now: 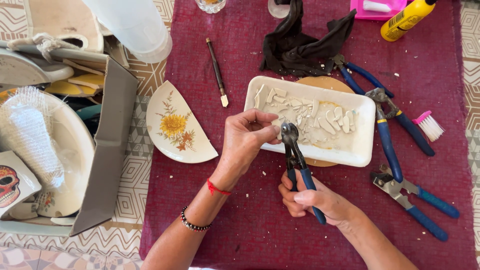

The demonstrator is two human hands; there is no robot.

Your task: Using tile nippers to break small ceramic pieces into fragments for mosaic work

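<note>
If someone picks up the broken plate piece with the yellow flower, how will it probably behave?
The plate piece looks like glazed ceramic, so it is probably stiff and rather slippery. Its straight broken edges may be sharp, and it would likely chip if dropped. It lies flat on the red cloth, so it should not roll.

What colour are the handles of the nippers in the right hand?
Blue, seen in the head view: the right hand grips the nippers by their blue handles.

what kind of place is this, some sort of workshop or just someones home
Most likely a home craft table set up for mosaic work. The right hand works nippers over a white tray of ceramic shards, spare pliers lie on the maroon cloth, and a broken flowered plate sits nearby.
</note>
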